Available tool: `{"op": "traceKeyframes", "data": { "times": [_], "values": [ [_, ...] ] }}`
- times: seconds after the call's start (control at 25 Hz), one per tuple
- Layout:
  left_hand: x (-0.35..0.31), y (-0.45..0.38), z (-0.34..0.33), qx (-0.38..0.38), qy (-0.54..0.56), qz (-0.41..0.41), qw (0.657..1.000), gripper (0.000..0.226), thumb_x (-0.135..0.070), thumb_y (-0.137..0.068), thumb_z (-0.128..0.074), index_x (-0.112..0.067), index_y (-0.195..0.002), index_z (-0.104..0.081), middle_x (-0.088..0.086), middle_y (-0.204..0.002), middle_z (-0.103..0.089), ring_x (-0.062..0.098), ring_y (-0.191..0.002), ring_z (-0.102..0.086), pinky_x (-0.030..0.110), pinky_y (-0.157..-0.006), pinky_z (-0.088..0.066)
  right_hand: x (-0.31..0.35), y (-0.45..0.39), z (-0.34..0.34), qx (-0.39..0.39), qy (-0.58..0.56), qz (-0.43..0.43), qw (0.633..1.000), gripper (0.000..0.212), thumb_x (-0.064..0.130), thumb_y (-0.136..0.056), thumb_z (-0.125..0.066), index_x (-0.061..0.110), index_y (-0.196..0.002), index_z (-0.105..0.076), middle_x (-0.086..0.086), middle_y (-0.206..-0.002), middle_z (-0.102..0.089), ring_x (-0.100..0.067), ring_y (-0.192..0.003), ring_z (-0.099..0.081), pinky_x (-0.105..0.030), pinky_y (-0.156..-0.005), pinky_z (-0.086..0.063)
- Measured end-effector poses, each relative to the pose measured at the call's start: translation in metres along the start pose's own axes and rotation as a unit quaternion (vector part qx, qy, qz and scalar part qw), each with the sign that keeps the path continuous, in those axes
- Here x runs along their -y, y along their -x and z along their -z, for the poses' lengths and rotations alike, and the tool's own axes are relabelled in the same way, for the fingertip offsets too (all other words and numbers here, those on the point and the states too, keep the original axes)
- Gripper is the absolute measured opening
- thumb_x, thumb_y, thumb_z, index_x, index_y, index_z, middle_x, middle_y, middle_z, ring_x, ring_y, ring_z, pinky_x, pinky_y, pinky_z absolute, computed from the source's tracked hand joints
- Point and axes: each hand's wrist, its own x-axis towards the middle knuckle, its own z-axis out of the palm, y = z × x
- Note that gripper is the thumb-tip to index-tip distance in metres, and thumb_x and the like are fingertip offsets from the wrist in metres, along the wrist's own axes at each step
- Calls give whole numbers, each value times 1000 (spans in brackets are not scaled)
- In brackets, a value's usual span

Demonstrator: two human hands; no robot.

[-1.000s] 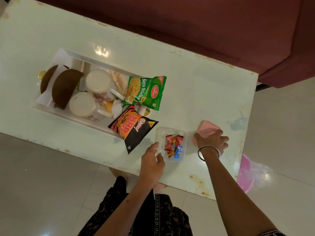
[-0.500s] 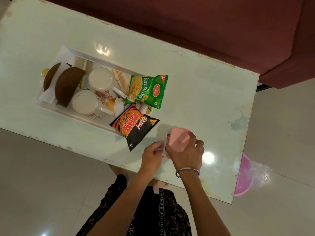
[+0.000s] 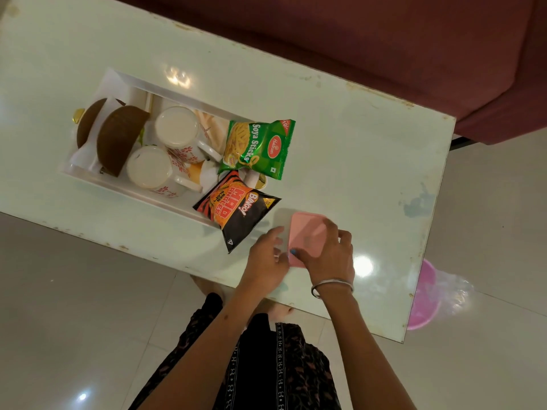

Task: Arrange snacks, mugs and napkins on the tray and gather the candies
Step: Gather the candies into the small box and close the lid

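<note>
I see the pale table [image 3: 340, 119] spread under both my hands, reaching well beyond the fingertips on every side. Up and away to the left of my fingers sits the white tray [image 3: 165, 199], carrying two mugs [image 3: 177, 134] side by side, brown napkins [image 3: 118, 140] at its far left end, and the green Soya Sticks packet [image 3: 257, 147] at the end nearer my hands. The black-and-orange Bingo packet [image 3: 236, 210] overhangs the tray's near corner, its tip just beside my left fingertips. My right hand [image 3: 328, 255] lies over the pink lid [image 3: 305, 235], fingers curved around its right and near edges, holding it on the small clear candy box [image 3: 282, 229]. My left hand [image 3: 266, 258] touches that box's left side, fingers lightly bent against it. The candies themselves are hidden beneath the lid.
</note>
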Motion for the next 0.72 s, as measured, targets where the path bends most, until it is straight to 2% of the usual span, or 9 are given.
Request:
{"op": "traceKeyframes", "data": {
  "times": [0.12, 0.24, 0.4, 0.72],
  "values": [
    [-11, -4, 8, 56, -156, -74, 983, 99, -15, -73, -74, -33, -146, -10, 8, -119, -48, 23, -108, -51, 38, -91, -46, -9, -13, 24, 104, -9, 5, 994, 112, 20, -60, -84, 35, -145, -13, -14, -128, -43, -38, -109, -56, -45, -90, -49],
    [-23, -12, 9, 78, -265, -102, 956, 116, -21, -66, -81, -37, -145, 2, 11, -114, -52, 28, -108, -52, 39, -88, -45, -7, -22, 35, 171, 47, 28, 984, 120, 9, -59, -83, 40, -146, -6, -17, -122, -50, -37, -104, -58, -46, -91, -49],
    [-26, -19, 12, 105, -286, -89, 948, 118, -24, -61, -84, -35, -146, -2, 12, -119, -57, 30, -113, -52, 46, -94, -46, -2, -27, 37, 197, 93, 55, 974, 119, 3, -60, -80, 33, -147, -4, -17, -118, -60, -37, -107, -58, -42, -91, -49],
    [-28, -17, 1, 74, -280, -61, 955, 111, -14, -67, -79, -34, -146, -4, 17, -114, -61, 33, -105, -58, 45, -90, -50, -1, -25, 30, 180, 127, 71, 973, 114, 2, -68, -72, 27, -148, 5, -21, -101, -68, -35, -93, -64, -38, -82, -51]
  ]
}}
